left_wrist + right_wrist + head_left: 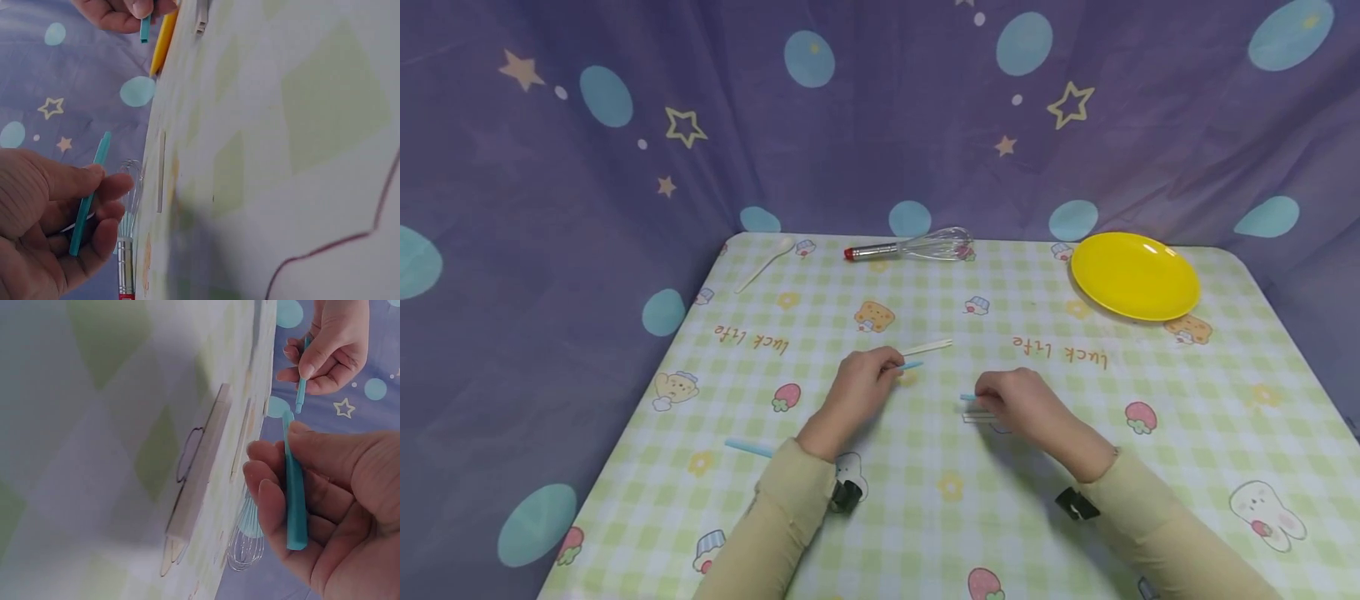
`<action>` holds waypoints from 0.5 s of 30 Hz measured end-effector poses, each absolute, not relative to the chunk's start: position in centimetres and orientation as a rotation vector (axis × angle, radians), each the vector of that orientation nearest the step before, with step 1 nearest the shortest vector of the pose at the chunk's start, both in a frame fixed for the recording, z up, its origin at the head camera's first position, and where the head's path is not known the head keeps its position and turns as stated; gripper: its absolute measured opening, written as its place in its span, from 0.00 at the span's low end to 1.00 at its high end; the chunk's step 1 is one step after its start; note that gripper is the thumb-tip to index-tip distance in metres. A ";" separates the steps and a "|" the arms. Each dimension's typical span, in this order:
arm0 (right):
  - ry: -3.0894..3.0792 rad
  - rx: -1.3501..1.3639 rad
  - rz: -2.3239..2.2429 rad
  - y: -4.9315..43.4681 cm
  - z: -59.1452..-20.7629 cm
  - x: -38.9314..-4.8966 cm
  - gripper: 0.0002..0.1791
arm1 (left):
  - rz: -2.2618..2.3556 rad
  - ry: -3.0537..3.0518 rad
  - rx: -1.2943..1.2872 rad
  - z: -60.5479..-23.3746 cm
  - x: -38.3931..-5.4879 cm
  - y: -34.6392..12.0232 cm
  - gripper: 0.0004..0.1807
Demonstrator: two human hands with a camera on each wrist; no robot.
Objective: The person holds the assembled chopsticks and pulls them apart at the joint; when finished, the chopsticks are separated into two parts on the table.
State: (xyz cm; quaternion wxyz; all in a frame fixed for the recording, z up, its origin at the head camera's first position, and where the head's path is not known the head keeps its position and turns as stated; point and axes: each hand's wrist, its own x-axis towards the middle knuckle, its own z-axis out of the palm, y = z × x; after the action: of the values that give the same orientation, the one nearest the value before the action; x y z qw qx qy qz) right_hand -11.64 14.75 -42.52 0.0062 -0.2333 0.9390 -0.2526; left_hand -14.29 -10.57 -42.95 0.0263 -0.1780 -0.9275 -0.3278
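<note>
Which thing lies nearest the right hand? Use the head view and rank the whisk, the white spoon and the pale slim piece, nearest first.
From the right hand:
1. Pale slim piece: right by the fingertips.
2. Whisk: farther off, ahead and to the left.
3. White spoon: farthest, well over to the left.

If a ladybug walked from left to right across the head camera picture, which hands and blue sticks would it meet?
Loose blue stick → left hand → left-held blue stick → right-held blue stick → right hand.
</note>
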 end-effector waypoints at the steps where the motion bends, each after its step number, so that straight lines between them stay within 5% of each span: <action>1: 2.937 -0.717 -0.786 14.8 -42.5 -11.7 0.03 | -0.994 -2.873 -0.535 -43.0 -14.5 -10.5 0.04; 15: 2.938 -0.662 -0.726 15.0 -42.8 -12.3 0.02 | -0.750 -2.969 -0.488 -42.8 -16.6 -8.6 0.01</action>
State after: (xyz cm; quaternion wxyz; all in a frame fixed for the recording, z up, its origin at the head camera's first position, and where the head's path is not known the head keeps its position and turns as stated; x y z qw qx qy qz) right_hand -12.33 14.97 -42.84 0.0220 -0.2137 0.9482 -0.2342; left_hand -16.63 -8.57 -42.85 0.0201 -0.1573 -0.9573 -0.2419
